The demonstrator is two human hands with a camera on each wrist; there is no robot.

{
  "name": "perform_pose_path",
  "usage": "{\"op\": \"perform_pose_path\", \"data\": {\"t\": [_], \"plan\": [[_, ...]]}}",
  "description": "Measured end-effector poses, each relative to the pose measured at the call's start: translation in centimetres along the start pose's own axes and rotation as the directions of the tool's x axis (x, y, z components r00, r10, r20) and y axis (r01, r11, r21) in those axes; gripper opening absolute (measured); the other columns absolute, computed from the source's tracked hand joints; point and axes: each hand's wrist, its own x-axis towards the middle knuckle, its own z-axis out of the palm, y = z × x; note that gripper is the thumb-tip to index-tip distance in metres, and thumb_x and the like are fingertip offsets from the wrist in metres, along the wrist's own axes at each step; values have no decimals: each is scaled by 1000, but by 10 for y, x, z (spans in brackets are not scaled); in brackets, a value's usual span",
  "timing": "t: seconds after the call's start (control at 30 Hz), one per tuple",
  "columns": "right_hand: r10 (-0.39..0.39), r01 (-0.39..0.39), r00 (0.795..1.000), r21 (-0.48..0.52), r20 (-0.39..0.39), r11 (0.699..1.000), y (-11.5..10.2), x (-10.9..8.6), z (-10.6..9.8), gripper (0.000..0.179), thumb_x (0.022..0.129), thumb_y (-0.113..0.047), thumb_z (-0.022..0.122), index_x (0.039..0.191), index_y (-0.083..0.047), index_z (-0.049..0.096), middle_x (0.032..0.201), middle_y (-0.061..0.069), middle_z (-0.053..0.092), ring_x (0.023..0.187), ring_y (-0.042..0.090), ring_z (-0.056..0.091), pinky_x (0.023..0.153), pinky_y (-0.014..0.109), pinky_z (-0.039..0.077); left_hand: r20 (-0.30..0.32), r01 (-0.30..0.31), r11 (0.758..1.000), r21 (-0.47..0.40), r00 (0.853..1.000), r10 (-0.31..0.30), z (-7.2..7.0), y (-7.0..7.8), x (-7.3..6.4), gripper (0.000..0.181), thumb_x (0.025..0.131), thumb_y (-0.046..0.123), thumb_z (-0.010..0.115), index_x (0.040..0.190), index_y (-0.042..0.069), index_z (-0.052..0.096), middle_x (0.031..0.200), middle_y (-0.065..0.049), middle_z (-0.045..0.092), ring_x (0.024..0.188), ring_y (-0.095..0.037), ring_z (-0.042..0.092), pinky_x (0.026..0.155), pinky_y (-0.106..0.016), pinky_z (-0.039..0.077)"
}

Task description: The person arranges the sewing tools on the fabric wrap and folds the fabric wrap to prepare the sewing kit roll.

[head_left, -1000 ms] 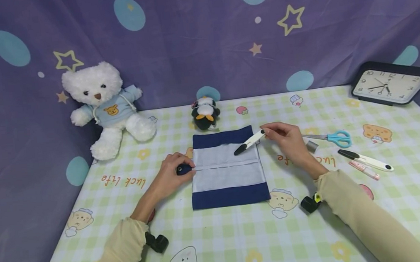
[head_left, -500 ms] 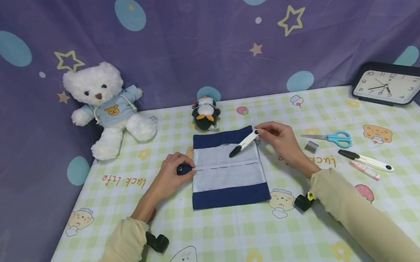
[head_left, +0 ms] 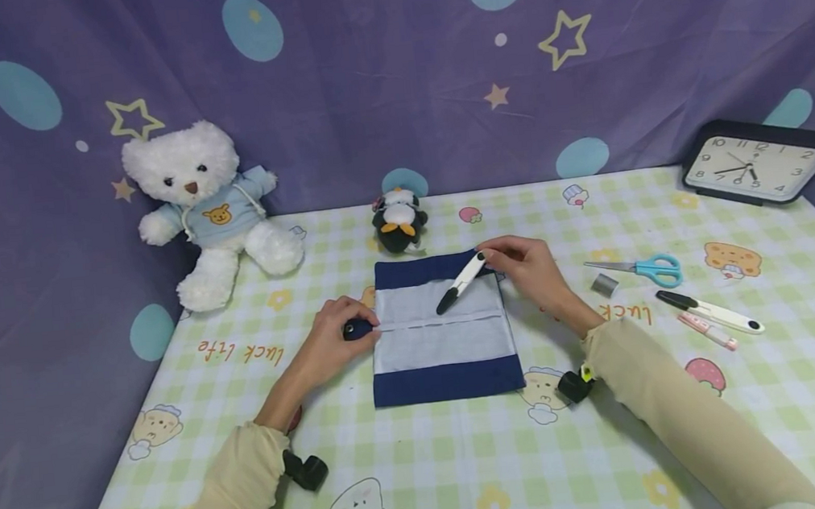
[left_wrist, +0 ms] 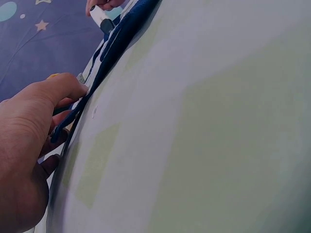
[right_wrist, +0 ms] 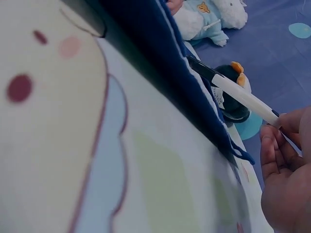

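Note:
A rectangular cloth piece (head_left: 440, 344), light grey with navy bands and a seam across its middle, lies on the table. My left hand (head_left: 334, 335) pinches its left edge, where a rounded navy tab (head_left: 357, 328) sticks out between the fingers. In the left wrist view, the left hand's fingers (left_wrist: 63, 92) lie around the navy edge. My right hand (head_left: 528, 270) pinches the far end of a slim white tool (head_left: 465, 276) with a black tip, slanting over the cloth. The right wrist view shows that black tip (right_wrist: 201, 68) close to the cloth's edge; its exact kind is unclear.
Right of the cloth lie blue-handled scissors (head_left: 656, 268), a small grey cylinder (head_left: 605, 285), another white-and-black tool (head_left: 718, 314) and a pink pen-like item (head_left: 708, 331). A penguin plush (head_left: 399, 221), a white teddy bear (head_left: 218, 214) and a clock (head_left: 756, 161) stand along the back.
My right hand has moved left with the white tool, whose black tip has gone left and nearer over the cloth towards the middle seam. The left hand stays in place.

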Motion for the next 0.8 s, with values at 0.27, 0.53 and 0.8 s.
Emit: {"op": "perform_pose_path", "data": {"t": [0.27,0.53,0.8], "plan": [[28,-27,998,-31,47,999,-4,9,7,23,104,-6,63,122,5,72,111,23,72,94,21,69,88,36,56,1,-3,1000,10,1000,3,0,1,0,11,93,16,79,101,17,72,112,-4,63,105,-30,49,94,-52,32],[30,-25,992,-39,125,999,-6,17,13,24,106,-8,60,122,4,72,119,20,70,102,34,70,91,40,55,-2,4,1000,12,1000,-4,0,2,0,11,93,16,79,100,17,72,112,-3,63,104,-29,49,95,-51,32],[53,-38,984,-85,173,996,-6,21,18,24,107,-7,57,123,5,71,117,22,70,104,35,69,92,45,55,-11,-6,1000,18,1000,6,0,3,0,12,92,14,80,101,16,72,111,-5,64,103,-31,50,95,-54,33]]}}
